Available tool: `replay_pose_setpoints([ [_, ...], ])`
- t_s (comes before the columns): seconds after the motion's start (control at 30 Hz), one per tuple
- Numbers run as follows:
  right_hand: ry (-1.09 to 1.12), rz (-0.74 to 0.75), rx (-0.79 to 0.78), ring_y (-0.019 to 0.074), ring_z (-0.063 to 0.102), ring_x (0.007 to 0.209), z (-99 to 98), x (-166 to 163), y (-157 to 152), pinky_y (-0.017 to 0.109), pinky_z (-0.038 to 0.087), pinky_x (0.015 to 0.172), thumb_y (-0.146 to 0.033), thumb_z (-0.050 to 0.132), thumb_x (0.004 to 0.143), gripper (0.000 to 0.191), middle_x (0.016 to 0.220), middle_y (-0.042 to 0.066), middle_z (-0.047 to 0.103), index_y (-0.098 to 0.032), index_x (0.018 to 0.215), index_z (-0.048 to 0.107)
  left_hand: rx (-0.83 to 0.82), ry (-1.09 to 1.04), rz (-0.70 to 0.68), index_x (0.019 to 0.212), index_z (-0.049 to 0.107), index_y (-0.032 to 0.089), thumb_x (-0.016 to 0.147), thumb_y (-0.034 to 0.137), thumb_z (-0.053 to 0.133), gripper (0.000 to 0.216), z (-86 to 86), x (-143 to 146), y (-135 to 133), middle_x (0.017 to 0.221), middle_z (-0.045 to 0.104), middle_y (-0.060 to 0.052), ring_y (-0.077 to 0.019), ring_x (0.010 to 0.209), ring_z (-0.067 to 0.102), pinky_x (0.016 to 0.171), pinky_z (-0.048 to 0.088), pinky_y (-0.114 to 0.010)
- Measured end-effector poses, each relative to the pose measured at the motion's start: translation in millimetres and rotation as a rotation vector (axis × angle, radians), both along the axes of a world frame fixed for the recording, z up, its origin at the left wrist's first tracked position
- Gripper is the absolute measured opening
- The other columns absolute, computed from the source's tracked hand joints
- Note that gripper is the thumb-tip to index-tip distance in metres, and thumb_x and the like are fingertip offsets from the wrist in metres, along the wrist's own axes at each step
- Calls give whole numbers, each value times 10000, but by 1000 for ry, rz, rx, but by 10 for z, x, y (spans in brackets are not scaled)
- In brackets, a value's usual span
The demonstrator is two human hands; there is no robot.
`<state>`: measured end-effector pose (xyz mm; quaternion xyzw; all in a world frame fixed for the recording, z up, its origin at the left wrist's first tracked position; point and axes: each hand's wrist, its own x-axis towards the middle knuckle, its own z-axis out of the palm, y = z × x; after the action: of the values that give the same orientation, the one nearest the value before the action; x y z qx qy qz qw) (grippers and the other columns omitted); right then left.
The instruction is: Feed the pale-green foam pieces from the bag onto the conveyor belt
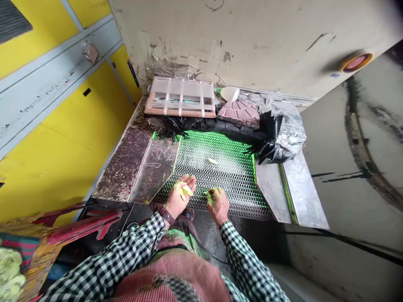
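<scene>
My left hand [181, 195] is turned palm up over the near left part of a metal mesh belt [217, 186], cradling a few small, flat, pale yellow pieces [187, 191]. To its right, my right hand [218, 204] is closed in a pinch on another small yellow-green piece [206, 193], mostly hidden by the fingers. One similar pale yellow piece [213, 161] lies by itself farther up the belt. What these pieces are made of or belong to, I cannot tell.
Green light glows under a black flap [226, 128] across the belt's far end. Above sit a wrapped wooden frame [181, 100] and a pinkish slab [239, 112]. Metal side plates [159, 170] flank the belt. Many pale green pieces [11, 272] are heaped at lower left, near a red bracket [85, 224].
</scene>
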<state>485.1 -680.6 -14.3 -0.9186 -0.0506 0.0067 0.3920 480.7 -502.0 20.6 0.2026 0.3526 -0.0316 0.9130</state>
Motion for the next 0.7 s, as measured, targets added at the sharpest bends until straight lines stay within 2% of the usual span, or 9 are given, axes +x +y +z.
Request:
replay_pose_setpoints([
  [0.07, -138, -28, -118, 274, 580, 1011, 26, 36, 13, 392, 489, 784, -348, 511, 968, 212, 1148, 142, 654, -199, 960, 663, -19, -20, -49, 1086, 624, 172, 798, 24, 536, 336, -5, -2, 5, 1100, 732, -100, -195, 1036, 720, 1039, 502, -400],
  [0.1, -174, -56, -123, 282, 575, 1053, 73, 37, 44, 401, 493, 800, -340, 502, 973, 219, 1207, 153, 636, -197, 1005, 664, -27, -21, -70, 1094, 623, 171, 801, 31, 538, 335, 2, 2, 1, 1108, 732, -104, -199, 1039, 720, 1033, 506, -398],
  [0.2, -81, -25, 43, 243, 629, 984, 273, -25, 218, 372, 515, 805, -361, 495, 1001, 241, 1133, 115, 676, -213, 1103, 656, -48, -19, -115, 1114, 616, 162, 800, 39, 535, 347, 34, 32, -22, 1136, 730, -121, -213, 1054, 718, 1009, 519, -384],
  [0.27, 30, 79, 168, 215, 652, 897, 375, -86, 365, 348, 524, 797, -384, 535, 991, 238, 1035, 76, 707, -223, 1110, 664, -69, -26, -143, 1138, 615, 149, 796, 38, 531, 369, 52, 51, -43, 1156, 727, -135, -220, 1075, 710, 1005, 524, -374],
  [0.33, 83, 85, 239, 214, 659, 882, 415, -129, 489, 347, 528, 803, -407, 579, 968, 244, 1014, 71, 720, -218, 1085, 680, -98, -37, -174, 1170, 615, 148, 798, 44, 540, 393, 56, 53, -61, 1182, 723, -138, -224, 1097, 701, 1006, 528, -369],
  [0.47, 166, -118, 388, 218, 681, 915, 377, -149, 577, 353, 544, 826, -463, 581, 969, 304, 1049, 80, 735, -206, 1099, 678, -114, -58, -246, 1192, 637, 176, 814, 107, 623, 384, 5, 6, -64, 1206, 721, -106, -221, 1097, 696, 987, 543, -355],
  [0.57, 210, -174, 429, 217, 689, 907, 302, -125, 530, 346, 548, 805, -495, 561, 972, 338, 1057, 80, 738, -206, 1119, 658, -84, -68, -321, 1124, 679, 160, 771, 83, 688, 361, -54, -26, -43, 1157, 730, -105, -225, 1060, 710, 965, 550, -334],
  [0.63, 186, -208, 366, 218, 684, 899, 216, -80, 459, 342, 537, 794, -509, 531, 979, 352, 1048, 82, 735, -204, 1107, 649, -60, -5, -331, 1062, 682, 139, 757, 30, 681, 325, -78, -26, -24, 1098, 741, -119, -222, 1002, 727, 940, 557, -330],
  [0.7, 129, -254, 200, 224, 670, 885, 111, -8, 362, 346, 514, 783, -516, 499, 983, 371, 1027, 87, 731, -197, 1096, 650, -28, 83, -313, 1017, 663, 129, 778, -6, 646, 274, -86, -16, 1, 1062, 747, -130, -214, 945, 738, 921, 564, -336],
])
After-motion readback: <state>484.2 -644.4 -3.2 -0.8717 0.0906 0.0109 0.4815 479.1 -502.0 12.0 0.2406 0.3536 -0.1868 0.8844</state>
